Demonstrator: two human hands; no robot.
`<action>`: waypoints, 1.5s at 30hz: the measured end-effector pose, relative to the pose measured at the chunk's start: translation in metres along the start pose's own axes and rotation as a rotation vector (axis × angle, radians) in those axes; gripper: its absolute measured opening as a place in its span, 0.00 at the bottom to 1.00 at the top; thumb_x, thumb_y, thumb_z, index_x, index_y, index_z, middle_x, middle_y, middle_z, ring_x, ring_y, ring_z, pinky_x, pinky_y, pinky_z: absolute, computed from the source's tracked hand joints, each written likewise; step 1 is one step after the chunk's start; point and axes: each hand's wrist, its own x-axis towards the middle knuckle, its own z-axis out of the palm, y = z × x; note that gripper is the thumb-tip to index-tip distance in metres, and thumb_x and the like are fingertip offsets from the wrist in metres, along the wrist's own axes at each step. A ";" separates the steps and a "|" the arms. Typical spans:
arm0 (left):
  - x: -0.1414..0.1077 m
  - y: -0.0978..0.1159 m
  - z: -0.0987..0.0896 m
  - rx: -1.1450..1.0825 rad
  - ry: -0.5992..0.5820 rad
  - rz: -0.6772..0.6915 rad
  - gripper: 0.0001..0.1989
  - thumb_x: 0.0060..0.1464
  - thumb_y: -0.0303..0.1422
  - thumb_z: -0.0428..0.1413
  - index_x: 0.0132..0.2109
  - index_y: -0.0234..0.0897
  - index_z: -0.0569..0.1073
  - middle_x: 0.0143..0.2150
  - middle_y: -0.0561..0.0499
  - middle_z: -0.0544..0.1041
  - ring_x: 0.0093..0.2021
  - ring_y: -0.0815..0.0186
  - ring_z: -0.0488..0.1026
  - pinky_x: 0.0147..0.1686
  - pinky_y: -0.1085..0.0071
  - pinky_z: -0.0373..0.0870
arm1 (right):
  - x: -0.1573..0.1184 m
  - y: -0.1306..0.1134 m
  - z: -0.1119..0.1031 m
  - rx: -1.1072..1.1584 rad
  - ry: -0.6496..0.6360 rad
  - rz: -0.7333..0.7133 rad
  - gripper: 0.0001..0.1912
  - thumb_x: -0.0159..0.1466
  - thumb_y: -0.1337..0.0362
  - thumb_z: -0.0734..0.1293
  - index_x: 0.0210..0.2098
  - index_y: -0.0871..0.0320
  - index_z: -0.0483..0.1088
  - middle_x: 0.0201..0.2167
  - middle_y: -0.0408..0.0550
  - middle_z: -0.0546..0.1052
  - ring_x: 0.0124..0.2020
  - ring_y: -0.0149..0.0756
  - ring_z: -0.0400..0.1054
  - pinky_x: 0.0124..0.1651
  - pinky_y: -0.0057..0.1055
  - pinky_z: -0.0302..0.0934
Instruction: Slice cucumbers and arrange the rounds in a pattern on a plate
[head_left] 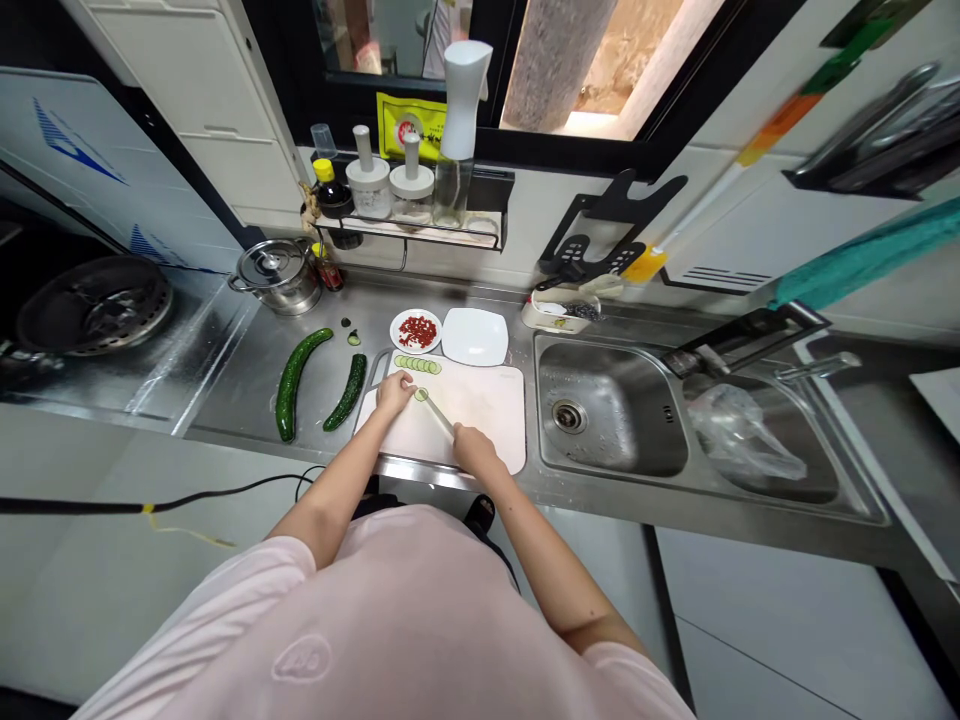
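Note:
In the head view my right hand (474,450) is wrapped around the handle of a knife (439,413). The blade points up and left over the white cutting board (487,415). A round cucumber slice (421,395) lies at the knife's tip. Just left of that slice is my left hand (395,393), its fingers bent and drawn together; whatever may be between them is too small to make out. Along the board's upper left edge runs an overlapping row of cucumber slices (417,365). Two whole-looking cucumbers, a longer one (292,385) and a shorter one (346,393), rest on the steel counter to the left.
Behind the board stand a plate of chopped red pieces (417,331) and a white square plate (475,337). Cucumber end scraps (353,338) lie nearby. A lidded pot (277,275) is at back left, a pan (94,300) farther left. The sink (611,410) adjoins on the right.

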 end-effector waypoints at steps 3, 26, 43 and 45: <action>0.000 -0.001 0.001 0.002 0.005 0.007 0.09 0.48 0.35 0.59 0.38 0.41 0.74 0.31 0.54 0.75 0.33 0.67 0.70 0.33 0.74 0.61 | 0.002 -0.002 -0.001 0.000 0.005 -0.001 0.13 0.63 0.73 0.55 0.45 0.61 0.65 0.40 0.56 0.74 0.41 0.40 0.70 0.35 0.29 0.59; -0.001 0.002 -0.002 0.013 -0.011 -0.004 0.09 0.48 0.35 0.59 0.39 0.41 0.74 0.32 0.54 0.75 0.33 0.67 0.70 0.34 0.74 0.61 | -0.005 -0.004 -0.003 0.000 -0.010 0.028 0.13 0.64 0.73 0.55 0.46 0.60 0.64 0.41 0.57 0.74 0.42 0.39 0.70 0.37 0.29 0.59; -0.006 0.004 -0.002 0.030 0.003 0.038 0.08 0.51 0.35 0.56 0.40 0.40 0.73 0.33 0.52 0.74 0.36 0.66 0.71 0.36 0.73 0.62 | -0.026 0.014 0.007 0.000 -0.036 0.034 0.12 0.63 0.71 0.57 0.46 0.60 0.64 0.40 0.57 0.74 0.42 0.42 0.70 0.36 0.29 0.57; -0.011 0.005 -0.001 0.049 0.033 0.084 0.09 0.53 0.35 0.54 0.41 0.39 0.73 0.35 0.50 0.74 0.37 0.65 0.71 0.38 0.72 0.63 | -0.026 0.017 0.012 0.007 -0.008 0.036 0.12 0.64 0.71 0.55 0.46 0.60 0.63 0.40 0.56 0.75 0.41 0.41 0.71 0.35 0.29 0.56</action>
